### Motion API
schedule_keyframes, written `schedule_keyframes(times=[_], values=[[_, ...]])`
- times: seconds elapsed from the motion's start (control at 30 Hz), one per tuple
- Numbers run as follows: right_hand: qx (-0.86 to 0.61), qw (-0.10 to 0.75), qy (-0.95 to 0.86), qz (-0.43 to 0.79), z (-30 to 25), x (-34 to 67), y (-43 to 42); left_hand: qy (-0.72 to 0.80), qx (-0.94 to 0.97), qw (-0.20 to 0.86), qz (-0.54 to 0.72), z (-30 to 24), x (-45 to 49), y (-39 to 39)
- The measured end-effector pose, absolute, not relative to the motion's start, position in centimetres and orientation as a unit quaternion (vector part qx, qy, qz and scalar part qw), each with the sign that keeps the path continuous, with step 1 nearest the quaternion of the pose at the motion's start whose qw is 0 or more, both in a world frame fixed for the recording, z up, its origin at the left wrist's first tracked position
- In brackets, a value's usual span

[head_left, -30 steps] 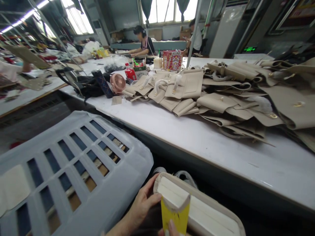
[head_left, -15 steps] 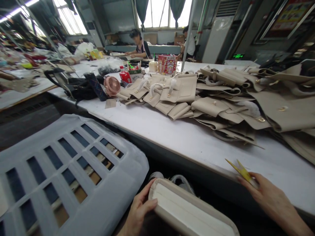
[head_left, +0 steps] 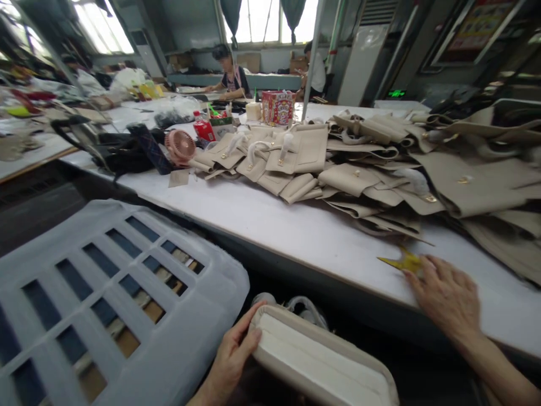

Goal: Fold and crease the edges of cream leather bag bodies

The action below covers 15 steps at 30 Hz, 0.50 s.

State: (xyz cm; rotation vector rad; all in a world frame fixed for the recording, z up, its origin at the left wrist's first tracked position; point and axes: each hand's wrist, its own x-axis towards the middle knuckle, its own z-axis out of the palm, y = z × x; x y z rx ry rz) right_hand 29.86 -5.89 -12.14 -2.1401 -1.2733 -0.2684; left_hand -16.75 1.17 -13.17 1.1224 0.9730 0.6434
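Observation:
In my left hand [head_left: 234, 344] is the near left corner of a beige handbag [head_left: 325, 361], thumb on its pale side and fingers around the edge. The handbag is tilted below the table edge, and wrapped handles [head_left: 306, 310] show behind it. On the right, my right hand [head_left: 448, 293] is low over the white tabletop, closed around a pair of yellow thread snips [head_left: 401, 262]. Their blades are apart and point left; the grip is partly hidden under my fingers.
Flat beige bag pieces [head_left: 359, 180] are heaped along the white table [head_left: 270, 237]. A pink fan [head_left: 180, 148], a red bottle [head_left: 203, 128] and a red patterned box [head_left: 278, 107] stand behind. A slotted whitish crate [head_left: 177, 349] is at left. Co-workers [head_left: 231, 79] sit at the back.
My right hand has turned palm-down and lowered to the tabletop with the thread snips. My left hand still holds the handbag. The view has shifted slightly.

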Motion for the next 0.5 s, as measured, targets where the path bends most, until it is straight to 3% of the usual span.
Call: schedule_keyframes(times=[0.3,0.43,0.5], values=[[-0.842,0.446,-0.280,0.119,-11.6,14.2,-14.5,0.491,0.401,0.744,0.211,-13.6,-15.6,3.2],[-0.706,0.606,-0.057,0.361,-12.3,9.1,-16.0,0.498,0.401,0.744,0.194,-13.7,-15.3,3.3],[-0.651,0.648,-0.015,0.396,-12.5,7.8,-15.8,0.513,0.424,0.718,0.204,-13.6,-15.4,3.4]])
